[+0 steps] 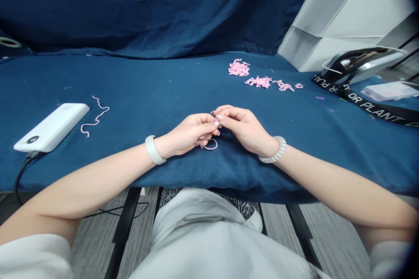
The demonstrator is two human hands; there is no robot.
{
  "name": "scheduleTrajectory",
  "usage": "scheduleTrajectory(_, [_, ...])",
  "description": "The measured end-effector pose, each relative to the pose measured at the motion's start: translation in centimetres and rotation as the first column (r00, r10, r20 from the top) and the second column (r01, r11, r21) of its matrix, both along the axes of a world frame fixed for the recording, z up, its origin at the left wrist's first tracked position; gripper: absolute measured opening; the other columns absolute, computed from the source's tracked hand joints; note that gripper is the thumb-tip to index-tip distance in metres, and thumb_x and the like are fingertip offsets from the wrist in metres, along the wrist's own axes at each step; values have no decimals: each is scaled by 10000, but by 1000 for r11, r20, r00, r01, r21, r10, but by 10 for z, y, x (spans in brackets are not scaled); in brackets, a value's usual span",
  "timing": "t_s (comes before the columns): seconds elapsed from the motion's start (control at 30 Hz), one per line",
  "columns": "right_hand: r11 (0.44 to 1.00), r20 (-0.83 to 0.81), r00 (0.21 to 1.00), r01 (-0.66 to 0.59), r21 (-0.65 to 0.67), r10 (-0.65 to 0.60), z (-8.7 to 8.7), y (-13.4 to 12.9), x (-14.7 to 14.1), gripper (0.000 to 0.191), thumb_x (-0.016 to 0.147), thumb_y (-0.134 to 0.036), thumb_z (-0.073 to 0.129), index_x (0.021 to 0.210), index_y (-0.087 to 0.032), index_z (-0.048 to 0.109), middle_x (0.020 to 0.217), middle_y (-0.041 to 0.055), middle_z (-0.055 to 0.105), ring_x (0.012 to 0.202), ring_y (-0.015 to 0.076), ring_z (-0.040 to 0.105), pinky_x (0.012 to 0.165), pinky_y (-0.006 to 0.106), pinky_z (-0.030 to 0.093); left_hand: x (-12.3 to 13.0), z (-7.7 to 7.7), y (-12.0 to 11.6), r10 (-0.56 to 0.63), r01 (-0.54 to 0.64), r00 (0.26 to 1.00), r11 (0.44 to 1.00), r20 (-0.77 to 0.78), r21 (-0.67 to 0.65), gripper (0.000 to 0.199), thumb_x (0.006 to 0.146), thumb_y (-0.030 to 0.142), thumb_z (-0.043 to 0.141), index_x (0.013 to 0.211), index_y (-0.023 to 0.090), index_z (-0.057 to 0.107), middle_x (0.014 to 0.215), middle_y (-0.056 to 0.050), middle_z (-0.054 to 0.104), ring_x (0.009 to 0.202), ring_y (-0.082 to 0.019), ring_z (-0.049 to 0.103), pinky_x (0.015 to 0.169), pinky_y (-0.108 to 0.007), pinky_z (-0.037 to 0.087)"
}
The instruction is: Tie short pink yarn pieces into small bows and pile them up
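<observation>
White shirt front (196,235), then a blue cloth-covered table (137,83) just beyond it; also beyond the shirt, left hand (186,133) and right hand (245,128), fingertips together above a small pink yarn loop (209,144), any clamp on it hidden from view.

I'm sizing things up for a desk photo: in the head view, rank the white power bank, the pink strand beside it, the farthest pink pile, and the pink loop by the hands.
1. White power bank
2. Pink strand and pink pile: these look similar in spread, and the pile is farther from the camera, so I won't rank them.
3. Pink loop
</observation>
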State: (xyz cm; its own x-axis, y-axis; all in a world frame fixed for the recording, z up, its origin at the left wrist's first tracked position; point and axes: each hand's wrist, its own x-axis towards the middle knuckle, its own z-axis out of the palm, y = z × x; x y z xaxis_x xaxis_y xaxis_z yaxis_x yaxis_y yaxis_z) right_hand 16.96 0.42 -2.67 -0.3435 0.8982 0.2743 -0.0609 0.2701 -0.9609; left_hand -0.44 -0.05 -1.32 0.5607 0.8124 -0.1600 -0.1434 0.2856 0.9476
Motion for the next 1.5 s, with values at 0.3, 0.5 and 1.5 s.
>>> scheduleTrajectory(0.3, [998,-65,997,-39,-56,36,0,1,2,143,796,-327,677,788,-189,715,1017,38,626,958,141,582,948,312,435,1,0,0,8,-8,1000,1000,-2,-7,236,770,272,694,742,101,533,684,-2,554,440,-4,343,430,-168,290])
scheduleTrajectory(0.5, [968,-173,972,-190,-163,161,-2,5,5,105,774,-290,711,855,-246,762,1073,19,641,974,116,596,945,278,457,0,1,1,-14,15,999,1000,34,-20,243,747,268,723,744,90,558,669,-4,556,437,-5,347,419,-165,281])
scheduleTrajectory(1.5, [977,-182,977,-138,-161,108,-5,8,4,23,738,-277,749,743,-257,759,1012,11,667,883,92,611,933,298,464,-1,2,1,-69,80,992,991,104,-107,173,767,219,708,787,75,615,676,-14,566,441,1,356,421,-154,263])
